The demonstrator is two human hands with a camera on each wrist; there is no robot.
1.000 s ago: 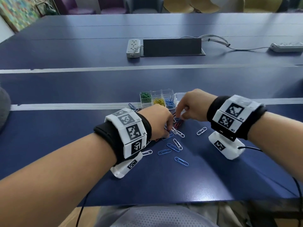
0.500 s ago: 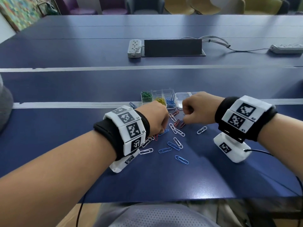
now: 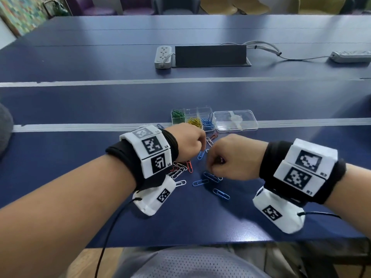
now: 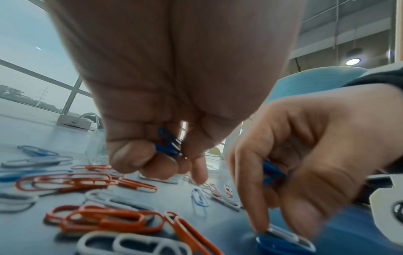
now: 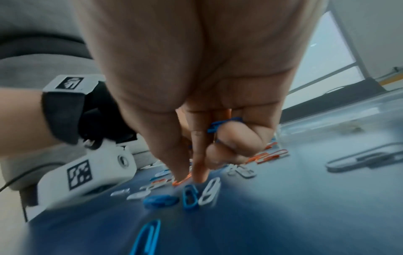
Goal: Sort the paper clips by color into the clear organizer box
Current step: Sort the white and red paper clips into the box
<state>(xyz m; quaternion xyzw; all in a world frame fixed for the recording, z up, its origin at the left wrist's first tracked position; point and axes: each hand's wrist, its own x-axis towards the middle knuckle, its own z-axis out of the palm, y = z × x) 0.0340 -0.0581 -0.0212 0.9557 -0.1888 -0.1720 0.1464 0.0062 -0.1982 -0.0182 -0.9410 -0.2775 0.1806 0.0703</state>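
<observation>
The clear organizer box [image 3: 203, 109] stands beyond my hands, with green [image 3: 177, 114], yellow [image 3: 194, 121] and blue clips [image 3: 207, 123] in separate compartments. Loose red [image 3: 189, 166], white [image 3: 180, 183] and blue clips [image 3: 220, 193] lie on the table in front of it. My left hand [image 3: 201, 151] hovers over the pile. It holds blue clips [image 4: 169, 143] in its curled fingers, with one finger [image 4: 199, 172] pointing down. My right hand [image 3: 209, 167] also grips blue clips [image 5: 220, 126]. Its thumb and forefinger tips [image 5: 199, 176] touch the table among the clips.
The box's clear lid [image 3: 235, 120] lies flat just right of it. Farther back are a grey power strip [image 3: 163, 57], a black cable hatch [image 3: 209, 56] and a second strip [image 3: 350, 57]. The table's near edge [image 3: 200, 243] runs close under my wrists.
My right hand has drawn back from the box toward me and come down on the clip pile. The left hand has stayed almost in place over the pile.
</observation>
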